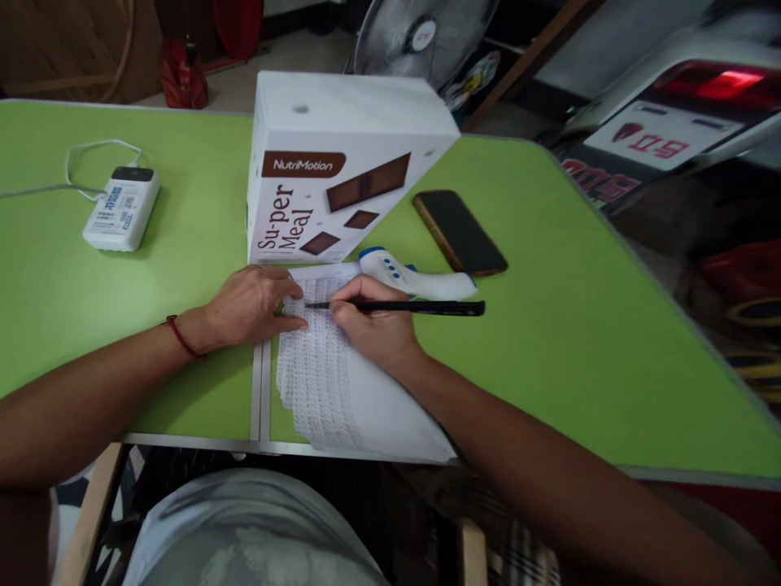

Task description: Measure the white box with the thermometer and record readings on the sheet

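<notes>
My right hand (379, 321) grips a black pen (427, 308), whose tip meets a sheet of paper (390, 407) lying on the green table. Dense rows of small handwriting cover the sheet's left part; its lower right is blank. At the paper's upper left edge, my left hand (253, 303) rests with fingers apart, thumb and fingertips touching the sheet. A white and blue forehead thermometer (421, 281) lies just beyond my right hand, over the paper's top edge. Behind the paper stands a white box (317, 195) printed "NutriMotion Su-per Meal".
A phone (460, 232) lies right of the box. On the left is a white device (123, 210) with a cable. The table (549, 350) has a metal seam left of the paper. Beyond it stand a fan (421, 37) and a vehicle's rear (677, 122).
</notes>
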A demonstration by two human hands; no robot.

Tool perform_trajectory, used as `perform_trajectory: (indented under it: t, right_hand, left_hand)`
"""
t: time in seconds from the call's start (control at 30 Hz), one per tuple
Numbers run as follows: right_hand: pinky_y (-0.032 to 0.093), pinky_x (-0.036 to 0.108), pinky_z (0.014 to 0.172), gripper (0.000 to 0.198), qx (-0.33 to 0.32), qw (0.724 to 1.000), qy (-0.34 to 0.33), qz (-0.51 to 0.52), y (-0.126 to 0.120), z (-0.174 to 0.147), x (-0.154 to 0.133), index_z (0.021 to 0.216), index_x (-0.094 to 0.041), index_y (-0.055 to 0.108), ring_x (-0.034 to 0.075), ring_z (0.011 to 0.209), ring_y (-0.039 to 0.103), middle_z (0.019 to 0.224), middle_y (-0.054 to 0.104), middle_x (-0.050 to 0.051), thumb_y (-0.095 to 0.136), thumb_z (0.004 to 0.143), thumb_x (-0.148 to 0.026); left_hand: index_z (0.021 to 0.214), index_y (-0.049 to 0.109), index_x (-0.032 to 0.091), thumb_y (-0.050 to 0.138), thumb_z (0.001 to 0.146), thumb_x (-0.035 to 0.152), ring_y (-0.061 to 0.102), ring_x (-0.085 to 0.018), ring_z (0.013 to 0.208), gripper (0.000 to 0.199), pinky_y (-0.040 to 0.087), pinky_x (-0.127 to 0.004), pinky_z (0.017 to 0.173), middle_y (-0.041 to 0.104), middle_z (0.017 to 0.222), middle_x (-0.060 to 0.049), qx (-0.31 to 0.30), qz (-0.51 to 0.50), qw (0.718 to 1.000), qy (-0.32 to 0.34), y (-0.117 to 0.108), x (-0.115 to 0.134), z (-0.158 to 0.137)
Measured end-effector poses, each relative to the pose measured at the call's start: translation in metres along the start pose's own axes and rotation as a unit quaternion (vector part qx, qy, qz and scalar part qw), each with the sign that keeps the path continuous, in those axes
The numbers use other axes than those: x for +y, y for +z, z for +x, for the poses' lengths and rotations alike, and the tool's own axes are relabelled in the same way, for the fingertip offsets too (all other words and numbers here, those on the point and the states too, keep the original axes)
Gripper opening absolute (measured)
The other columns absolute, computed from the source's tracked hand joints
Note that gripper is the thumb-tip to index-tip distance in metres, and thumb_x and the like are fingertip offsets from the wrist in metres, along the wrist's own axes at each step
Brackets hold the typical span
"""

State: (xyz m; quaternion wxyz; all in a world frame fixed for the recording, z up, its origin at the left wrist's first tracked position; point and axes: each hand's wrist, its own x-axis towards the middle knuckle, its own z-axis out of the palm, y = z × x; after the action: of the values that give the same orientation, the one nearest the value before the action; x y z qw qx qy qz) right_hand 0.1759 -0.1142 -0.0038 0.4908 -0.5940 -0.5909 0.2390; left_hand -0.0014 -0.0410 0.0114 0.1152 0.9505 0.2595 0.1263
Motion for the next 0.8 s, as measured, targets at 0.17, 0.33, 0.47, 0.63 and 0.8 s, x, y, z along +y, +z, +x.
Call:
perform_trajectory:
  t: [0.17,0.33,0.47,0.63,0.8]
  right_hand:
    - [0.032,0.023,0.044,0.006,-0.010,1.000,-0.007,0.002,-0.0008,-0.0001,-0.0003,0.056,-0.020,0.051,0.009,0.046,0.039,0.048,0.049,-0.004,0.052,0.061,-0.018]
    - [0.032,0.024,0.044,0.007,-0.001,1.000,-0.008,0.002,-0.0016,0.0002,-0.0004,0.055,-0.020,0.051,0.009,0.045,0.039,0.047,0.048,-0.004,0.051,0.061,-0.019]
    - [0.032,0.023,0.043,0.007,0.005,1.000,-0.013,0.001,-0.0008,0.0005,-0.0003,0.054,-0.020,0.051,0.009,0.045,0.039,0.047,0.049,-0.004,0.050,0.060,-0.019]
    - [0.031,0.023,0.044,0.007,0.005,1.000,-0.003,-0.007,-0.0017,0.0007,-0.0008,0.053,-0.020,0.050,0.009,0.045,0.039,0.046,0.049,-0.005,0.050,0.060,-0.020]
    - [0.031,0.023,0.043,0.009,0.000,1.000,-0.017,0.002,-0.0031,-0.0001,-0.0006,0.052,-0.020,0.050,0.008,0.044,0.039,0.046,0.048,-0.004,0.050,0.061,-0.019]
  left_hand:
    - [0.097,0.070,0.015,0.076,0.074,0.039,0.062,-0.020,0.072,0.034,0.046,-0.029,0.064,0.065,0.079,-0.005,-0.001,0.002,1.000,0.000,0.0008,0.0001,0.0000]
    - [0.097,0.070,0.015,0.075,0.075,0.040,0.062,-0.019,0.071,0.034,0.046,-0.028,0.064,0.064,0.075,-0.004,-0.001,0.000,1.000,0.003,0.0003,0.0000,-0.0002]
    - [0.096,0.070,0.014,0.075,0.075,0.039,0.062,-0.020,0.071,0.033,0.045,-0.029,0.063,0.065,0.077,-0.004,-0.002,-0.001,1.000,0.002,0.0001,-0.0002,-0.0003]
    - [0.096,0.070,0.015,0.075,0.075,0.041,0.062,-0.020,0.071,0.034,0.044,-0.028,0.062,0.065,0.077,-0.004,0.005,0.003,1.000,0.005,0.0014,-0.0006,-0.0009]
    - [0.095,0.070,0.014,0.075,0.075,0.042,0.062,-0.019,0.071,0.035,0.045,-0.028,0.062,0.065,0.076,-0.004,0.008,0.004,1.000,0.010,0.0014,-0.0010,-0.0005]
